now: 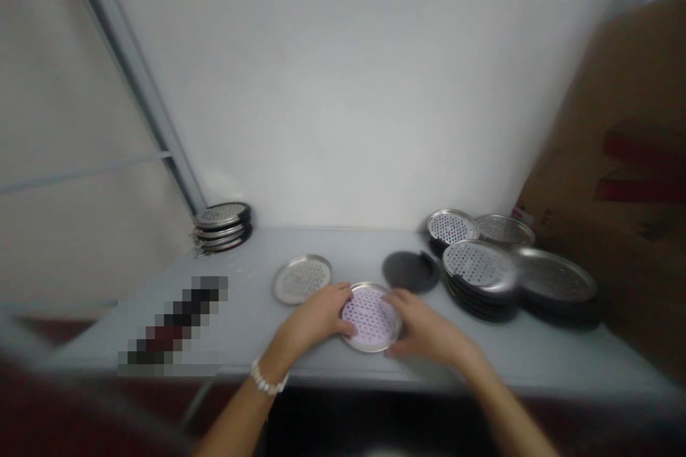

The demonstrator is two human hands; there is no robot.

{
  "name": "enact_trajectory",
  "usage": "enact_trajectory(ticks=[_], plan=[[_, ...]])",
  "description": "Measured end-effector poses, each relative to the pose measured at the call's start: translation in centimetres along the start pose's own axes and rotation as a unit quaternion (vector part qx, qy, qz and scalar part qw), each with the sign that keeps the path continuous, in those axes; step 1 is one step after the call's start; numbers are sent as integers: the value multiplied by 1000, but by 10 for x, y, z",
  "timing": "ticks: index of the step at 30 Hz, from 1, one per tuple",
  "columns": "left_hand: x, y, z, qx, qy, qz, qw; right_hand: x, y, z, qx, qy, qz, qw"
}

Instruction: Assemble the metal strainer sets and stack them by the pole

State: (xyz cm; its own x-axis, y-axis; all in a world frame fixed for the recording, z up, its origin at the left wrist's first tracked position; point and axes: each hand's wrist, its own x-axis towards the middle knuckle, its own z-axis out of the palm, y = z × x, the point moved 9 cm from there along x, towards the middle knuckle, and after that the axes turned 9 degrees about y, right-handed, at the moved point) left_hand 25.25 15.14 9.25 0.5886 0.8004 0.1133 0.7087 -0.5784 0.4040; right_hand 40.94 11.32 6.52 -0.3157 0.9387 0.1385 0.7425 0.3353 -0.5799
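My left hand (316, 315) and my right hand (423, 334) hold a round perforated metal pizza pan (371, 317) by opposite sides of its rim, flat on or just above the table. Its holes show a pinkish tint. A white beaded bracelet (268, 377) circles my left wrist. To the left of my hands lies a silver perforated pan (301, 278). Beyond my right hand is a dark round disc (410, 271), which my hand does not touch.
Stacked perforated pans (479, 268) and a solid-bottomed silver pan (554, 275) sit at right on the pale table (251, 293). Another stack (222, 227) stands in the far left corner. A pixelated patch (171, 321) covers something at left. A cardboard box (605, 164) stands at right.
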Motion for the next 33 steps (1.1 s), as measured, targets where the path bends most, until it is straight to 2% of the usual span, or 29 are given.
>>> enact_trajectory(ticks=[7, 16, 25, 33], plan=[[2, 1, 0, 23, 2, -9, 1000, 1, -8, -5, -34, 15, -13, 999], [0, 4, 1, 51, 6, 0, 999, 3, -10, 1, -81, 20, -28, 996], [0, -3, 0, 21, -13, -22, 999, 3, -8, 0, -90, 27, -30, 995], [-1, -7, -4, 59, -8, -38, 998, 4, -7, -1, -78, 28, -29, 996]])
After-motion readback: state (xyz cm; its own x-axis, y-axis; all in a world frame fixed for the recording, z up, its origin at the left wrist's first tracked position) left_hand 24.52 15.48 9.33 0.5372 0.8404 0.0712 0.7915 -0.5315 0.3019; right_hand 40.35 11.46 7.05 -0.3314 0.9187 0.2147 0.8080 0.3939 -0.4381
